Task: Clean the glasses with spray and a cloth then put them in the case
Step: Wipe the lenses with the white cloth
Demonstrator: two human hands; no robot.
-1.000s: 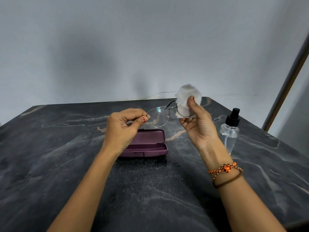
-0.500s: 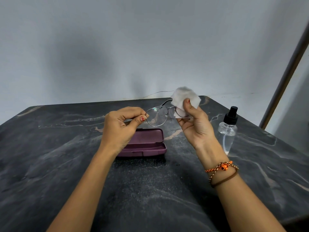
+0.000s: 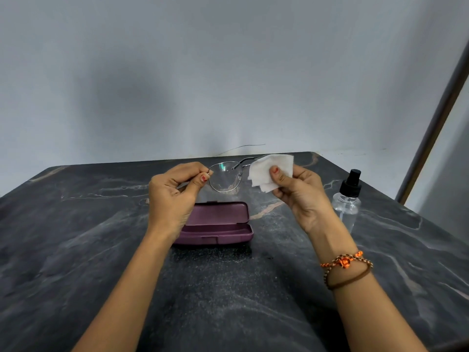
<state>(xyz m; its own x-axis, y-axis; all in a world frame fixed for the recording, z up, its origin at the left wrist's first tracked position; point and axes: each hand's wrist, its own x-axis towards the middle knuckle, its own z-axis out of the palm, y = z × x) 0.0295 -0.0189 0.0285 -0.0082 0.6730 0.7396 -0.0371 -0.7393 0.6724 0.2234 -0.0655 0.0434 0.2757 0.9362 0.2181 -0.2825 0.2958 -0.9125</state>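
Thin metal-framed glasses (image 3: pixel 225 177) hang in the air above the table, held at both ends. My left hand (image 3: pixel 175 193) pinches the frame's left end between thumb and fingers. My right hand (image 3: pixel 300 193) pinches a folded white cloth (image 3: pixel 270 171) over the right lens, which the cloth hides. Below the glasses a purple glasses case (image 3: pixel 219 223) lies open on the dark marble table (image 3: pixel 76 237); my left hand covers its left end. A clear spray bottle (image 3: pixel 347 199) with a black nozzle stands to the right of my right hand.
A grey wall rises just behind the table's far edge. A dark slanted post (image 3: pixel 436 123) runs up at the far right. A thin wire (image 3: pixel 241 147) lies along the wall behind the glasses.
The cloth in my right hand has shifted over the right lens, from bunched above the thumb to flatter. Both hands and the glasses have barely moved.
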